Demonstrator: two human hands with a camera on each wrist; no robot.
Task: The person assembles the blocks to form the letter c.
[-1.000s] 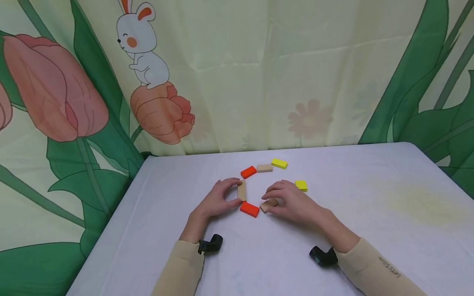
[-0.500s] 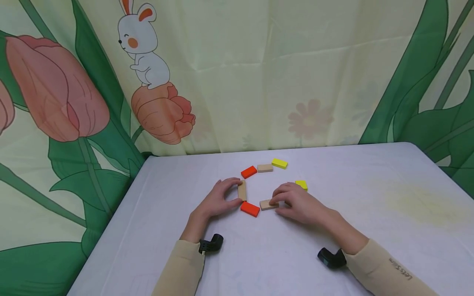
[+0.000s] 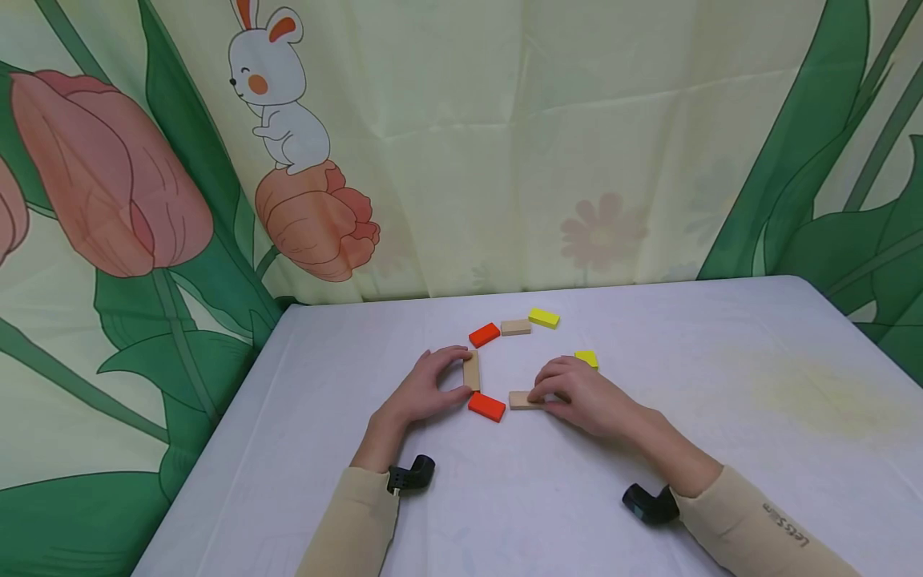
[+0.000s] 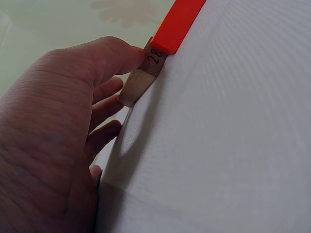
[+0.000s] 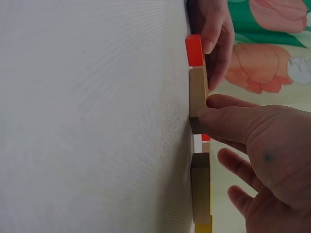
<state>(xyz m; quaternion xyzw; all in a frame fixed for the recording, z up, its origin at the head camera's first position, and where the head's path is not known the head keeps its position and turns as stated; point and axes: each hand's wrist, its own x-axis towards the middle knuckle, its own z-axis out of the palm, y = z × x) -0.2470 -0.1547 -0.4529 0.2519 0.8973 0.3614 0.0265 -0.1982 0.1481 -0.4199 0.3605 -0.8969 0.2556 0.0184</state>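
My left hand (image 3: 429, 389) spans a plain wooden block (image 3: 471, 372), thumb at its near end and fingertip at its far end. In the left wrist view that block's end bears the handwritten number 28. A red block (image 3: 486, 407) lies at its near end, angled. Just right of that, my right hand (image 3: 587, 398) pinches another plain wooden block (image 3: 524, 400), which lies flat and nearly level across the view. The right wrist view also shows a further wooden block (image 5: 200, 189) under the right hand's loose fingers; the hand hides it from the head view.
Farther back on the white-covered table (image 3: 721, 449) lie a second red block (image 3: 484, 335), a wooden block (image 3: 515, 327) and a yellow block (image 3: 544, 318) in a curve. Another yellow block (image 3: 587, 358) sits partly behind the right hand. A patterned curtain (image 3: 461, 160) hangs behind.
My right hand has shifted a little to the right. The wooden block in it has turned from slanted to nearly level and slid slightly away from the red block. My left hand stays put.
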